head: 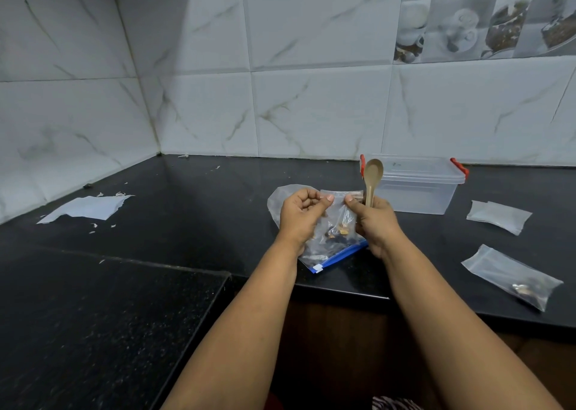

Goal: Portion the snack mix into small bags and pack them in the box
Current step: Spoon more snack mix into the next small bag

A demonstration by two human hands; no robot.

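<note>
Counter (156, 285): black stone, L-shaped, runs to tiled wall at back.
Filled bag (514, 277): clear, a few snack bits in one end; flat on counter nr front edge, far right.
Big zip bag (327, 253): clear w/ blue zip strip, lies flat on counter under both hands; holds dark & tan snack mix.
Left hand (300, 216): fingers curled in, thumb + forefinger pinching top left corner of small bag.
Small bag (341, 215): clear, held upright betw. the 2 hands above big zip bag; some snack bits at bottom.
Right hand (374, 222): thumb + forefinger pinch top right corner of small bag; other fingers wrapped round spoon handle.
Spoon (372, 177): beige, upright, bowl up, in front of box.
Empty bags (498, 216): flat on counter, right of box.
Torn paper (87, 208): white sheet + scraps, far left.
Box (417, 188): clear plastic, lid on, red clips at both ends; by back wall, behind right hand.
</note>
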